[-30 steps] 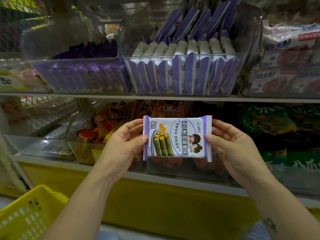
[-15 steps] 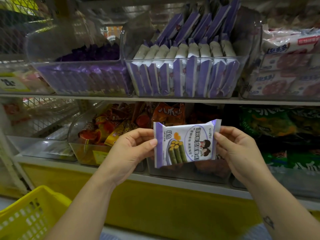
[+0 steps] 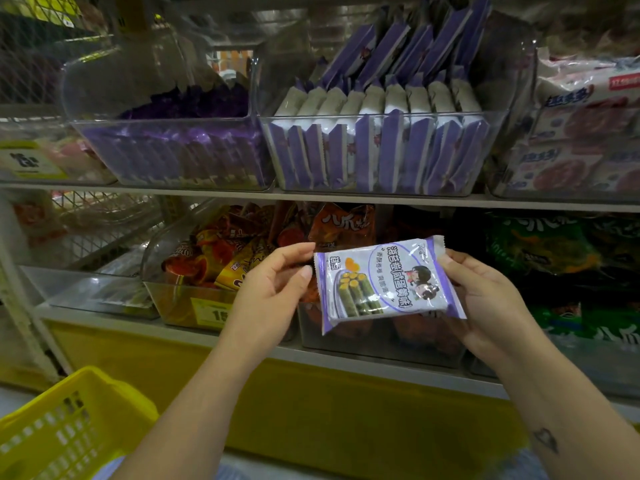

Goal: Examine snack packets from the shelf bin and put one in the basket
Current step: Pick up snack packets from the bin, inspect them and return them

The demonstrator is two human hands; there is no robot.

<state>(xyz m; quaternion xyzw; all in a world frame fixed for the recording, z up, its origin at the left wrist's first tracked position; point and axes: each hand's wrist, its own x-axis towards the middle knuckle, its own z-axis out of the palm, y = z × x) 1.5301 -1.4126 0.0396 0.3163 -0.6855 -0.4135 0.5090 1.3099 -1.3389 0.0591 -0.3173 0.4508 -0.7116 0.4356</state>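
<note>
Shop shelving (image 3: 311, 198) lined with clear snack bins; far on the upper shelf, shelf bin (image 3: 498, 140) packed with purple-and-white packets. Before the lower shelf, one tilted snack packet (image 3: 388, 282), right edge pinched by right hand (image 3: 485, 303). Left hand (image 3: 273, 296) just beside the left edge, fingers loosely curved, contact unclear. Near left, yellow basket (image 3: 69, 427).

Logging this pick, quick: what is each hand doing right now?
Left hand: thumb tip at the edge of the purple-and-white plastic snack packet; grip cannot be told.
Right hand: holding that packet's right end.
</note>
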